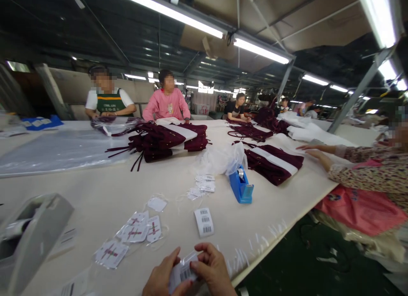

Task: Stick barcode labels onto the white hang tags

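At the near edge of the table, my left hand (164,274) and my right hand (213,268) hold a small white tag with a printed barcode (184,271) between them. The fingers of both hands are closed on it. A little beyond lies a white sheet of barcode stickers (204,222). To the left are several hang tags with red printing (135,232), some in clear sleeves with thin loops. Farther off sits a small pile of barcode tags (204,185), close to a blue tape dispenser (241,187) and crumpled clear plastic (219,158).
Stacks of dark maroon garments with white bands (165,139) lie across the table (172,181). A grey dispenser (35,241) stands at left, near a clear plastic sheet (63,147). Several co-workers stand around; one co-worker's hands (315,153) rest at right. Thin white strips line the edge.
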Tool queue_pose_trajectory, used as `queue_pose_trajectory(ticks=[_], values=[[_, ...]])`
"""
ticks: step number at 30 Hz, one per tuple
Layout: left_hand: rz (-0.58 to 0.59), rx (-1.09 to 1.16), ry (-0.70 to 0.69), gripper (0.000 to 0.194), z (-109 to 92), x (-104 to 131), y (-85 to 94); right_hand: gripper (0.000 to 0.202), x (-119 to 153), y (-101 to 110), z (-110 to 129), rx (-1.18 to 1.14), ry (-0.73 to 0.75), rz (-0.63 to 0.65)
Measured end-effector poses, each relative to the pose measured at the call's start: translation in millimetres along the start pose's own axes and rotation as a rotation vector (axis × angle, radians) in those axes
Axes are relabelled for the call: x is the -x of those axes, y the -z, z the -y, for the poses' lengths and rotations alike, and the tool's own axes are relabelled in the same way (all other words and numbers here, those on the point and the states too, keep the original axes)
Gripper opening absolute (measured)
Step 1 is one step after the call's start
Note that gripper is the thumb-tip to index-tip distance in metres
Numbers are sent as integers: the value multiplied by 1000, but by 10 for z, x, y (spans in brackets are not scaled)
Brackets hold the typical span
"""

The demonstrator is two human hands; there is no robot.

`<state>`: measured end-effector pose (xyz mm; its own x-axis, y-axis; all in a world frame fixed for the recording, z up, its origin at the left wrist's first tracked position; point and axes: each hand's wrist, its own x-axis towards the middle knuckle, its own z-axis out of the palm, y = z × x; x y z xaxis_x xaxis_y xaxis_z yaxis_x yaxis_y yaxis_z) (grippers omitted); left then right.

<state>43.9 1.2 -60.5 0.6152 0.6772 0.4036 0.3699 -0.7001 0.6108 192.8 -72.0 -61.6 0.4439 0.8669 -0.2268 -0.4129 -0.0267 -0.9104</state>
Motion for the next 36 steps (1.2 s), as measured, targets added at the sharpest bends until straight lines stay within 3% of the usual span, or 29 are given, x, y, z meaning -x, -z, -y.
queue_pose_trajectory(ticks=[3,5,7,14,18,23,25,28,32,36], values=[[252,277,376,33,-96,-42,179,45,18,-1,14,32,9,14],[346,387,496,33,-168,-90,260,44,36,-21,-5,42,4,39],[352,429,566,33,-226,-130,291,41,65,-49,-26,50,8,52],[300,497,652,29,-332,-202,252,27,163,-48,24,257,75,57],[299,593,679,27,-333,-197,248,37,176,-49,124,283,82,90],[334,693,710,31,-310,-135,260,47,179,-98,182,236,-34,198],[322,611,684,34,-269,-96,273,46,138,-96,210,238,-37,198],[126,295,507,33,-146,-14,285,46,-74,-60,360,264,33,153],[-101,1,244,33,42,104,258,52,-705,59,811,302,186,34],[-157,-94,173,27,110,164,225,57,-1332,232,1218,554,309,-220]])
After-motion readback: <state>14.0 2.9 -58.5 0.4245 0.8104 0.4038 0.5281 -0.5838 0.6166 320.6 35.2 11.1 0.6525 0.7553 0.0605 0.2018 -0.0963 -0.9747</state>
